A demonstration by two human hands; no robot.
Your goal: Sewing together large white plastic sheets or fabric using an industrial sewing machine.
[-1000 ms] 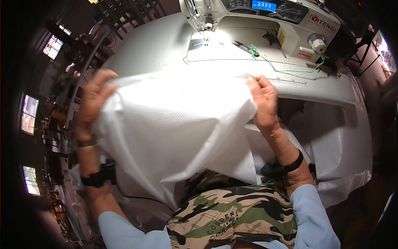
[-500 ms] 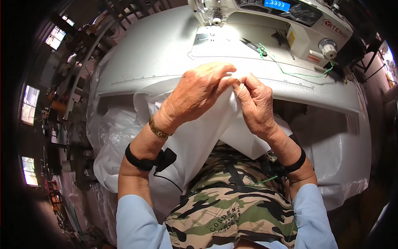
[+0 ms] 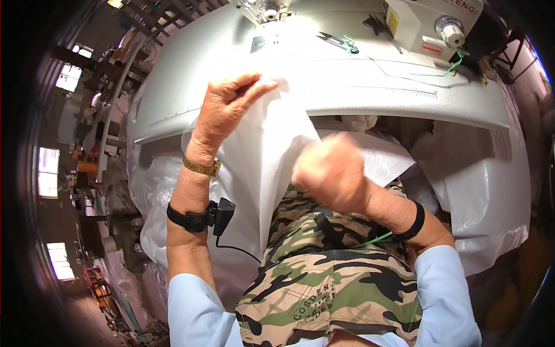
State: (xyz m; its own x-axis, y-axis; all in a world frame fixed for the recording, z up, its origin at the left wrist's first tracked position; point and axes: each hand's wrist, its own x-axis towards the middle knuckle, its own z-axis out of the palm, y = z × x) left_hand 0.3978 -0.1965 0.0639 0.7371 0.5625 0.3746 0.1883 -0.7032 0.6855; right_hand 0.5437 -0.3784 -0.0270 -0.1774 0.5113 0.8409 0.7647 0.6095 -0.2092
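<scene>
A white sheet of fabric [image 3: 263, 144] hangs from my left hand [image 3: 228, 107], its top corner pinched between thumb and fingers above the front of the sewing table. The sheet drapes down over the table edge toward my lap. My right hand [image 3: 332, 170] is lower, over the fabric's right side near the camouflage cloth on my lap; its fingers are smeared by motion, so I cannot tell what it holds. Beyond my hands, the lit needle area of the sewing machine [image 3: 270, 13] is at the far middle of the table.
The pale sewing table [image 3: 173, 81] carries thread snips [image 3: 338, 41] with green thread [image 3: 428, 74] and a dark tool [image 3: 381, 29]. Clear plastic sheeting [image 3: 159, 185] hangs at the table's left. A black strap with a small device [image 3: 219, 215] and cable is on my left forearm.
My hands have come apart. The left has moved left with the fabric corner, while the right has dropped toward my lap. The view has shifted, with the machine now higher in the picture.
</scene>
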